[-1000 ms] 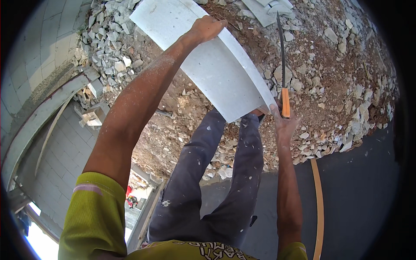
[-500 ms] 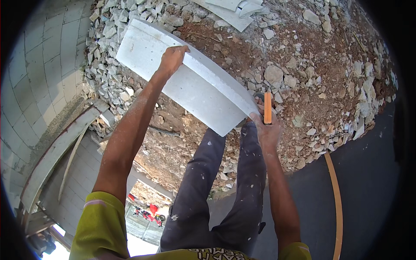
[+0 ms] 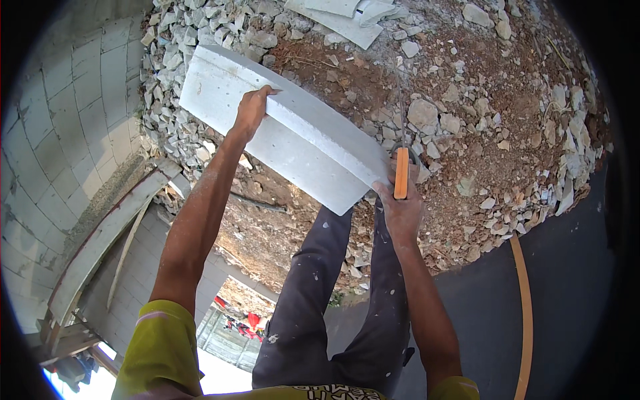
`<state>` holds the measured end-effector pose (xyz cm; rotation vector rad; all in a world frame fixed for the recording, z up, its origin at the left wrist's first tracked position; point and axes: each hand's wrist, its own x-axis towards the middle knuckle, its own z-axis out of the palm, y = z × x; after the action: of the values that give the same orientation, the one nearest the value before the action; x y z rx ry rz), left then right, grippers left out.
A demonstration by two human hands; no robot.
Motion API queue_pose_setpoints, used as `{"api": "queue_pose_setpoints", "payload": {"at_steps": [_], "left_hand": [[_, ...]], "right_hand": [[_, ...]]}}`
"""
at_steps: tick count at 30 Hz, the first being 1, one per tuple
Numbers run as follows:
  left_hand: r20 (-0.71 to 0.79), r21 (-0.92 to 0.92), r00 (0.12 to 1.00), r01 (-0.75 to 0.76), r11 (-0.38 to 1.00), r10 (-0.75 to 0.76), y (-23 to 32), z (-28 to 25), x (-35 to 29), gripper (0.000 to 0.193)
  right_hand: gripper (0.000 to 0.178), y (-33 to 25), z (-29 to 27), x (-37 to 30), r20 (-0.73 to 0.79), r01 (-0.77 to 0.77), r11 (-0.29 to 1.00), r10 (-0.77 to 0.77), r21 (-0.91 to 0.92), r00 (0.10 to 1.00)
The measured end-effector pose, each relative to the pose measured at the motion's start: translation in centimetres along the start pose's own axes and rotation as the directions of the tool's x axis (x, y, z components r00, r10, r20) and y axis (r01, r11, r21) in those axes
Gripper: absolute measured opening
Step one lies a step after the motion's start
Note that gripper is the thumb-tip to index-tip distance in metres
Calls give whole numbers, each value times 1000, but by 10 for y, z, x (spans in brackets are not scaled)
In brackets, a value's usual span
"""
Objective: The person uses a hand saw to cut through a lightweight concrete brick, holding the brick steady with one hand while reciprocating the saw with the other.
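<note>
A long pale-grey lightweight concrete block (image 3: 293, 150) is held tilted above the rubble, slanting from the far left down to my knees. My left hand (image 3: 252, 112) is closed over its upper long edge, fingers hooked onto the narrow top face. At the block's near right end, my right hand (image 3: 402, 210) is wrapped around the orange handle of a hand saw (image 3: 401, 175). The saw's thin blade points away from me, seen almost edge-on. My right thumb touches the block's corner. Partly hidden by the handle are some of my right fingers.
Broken stones and reddish soil (image 3: 467, 153) cover the ground ahead. Flat grey slab pieces (image 3: 340, 20) lie at the far side. A block wall (image 3: 73, 93) rises on the left, beside a plank (image 3: 107, 233). To the right runs a dark surface with a tan strip (image 3: 523, 307).
The block has come slightly nearer to me, with my left hand moving along with it. My right hand and the saw handle have shifted a little left.
</note>
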<state>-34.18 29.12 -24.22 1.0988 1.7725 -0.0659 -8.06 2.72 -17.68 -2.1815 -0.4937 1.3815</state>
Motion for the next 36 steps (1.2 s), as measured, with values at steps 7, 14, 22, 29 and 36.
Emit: {"api": "queue_pose_setpoints", "payload": {"at_steps": [7, 14, 22, 29, 36], "left_hand": [[41, 38, 999, 4, 999, -6, -4, -1, 4, 49], [47, 75, 999, 17, 997, -21, 1, 6, -2, 49], [61, 110, 998, -4, 994, -3, 6, 2, -1, 50], [79, 94, 997, -4, 996, -4, 12, 2, -3, 50], [128, 101, 991, -60, 993, 47, 5, 4, 1, 48]], "right_hand": [[50, -7, -4, 1, -5, 13, 1000, -13, 5, 1000], [47, 0, -4, 2, -16, 8, 1000, -8, 8, 1000], [47, -1, -4, 2, -14, -5, 999, 6, 43, 1000], [49, -4, -4, 3, 9, -49, 999, 48, 18, 999], [48, -1, -8, 4, 25, -107, 993, 109, -44, 994]]}}
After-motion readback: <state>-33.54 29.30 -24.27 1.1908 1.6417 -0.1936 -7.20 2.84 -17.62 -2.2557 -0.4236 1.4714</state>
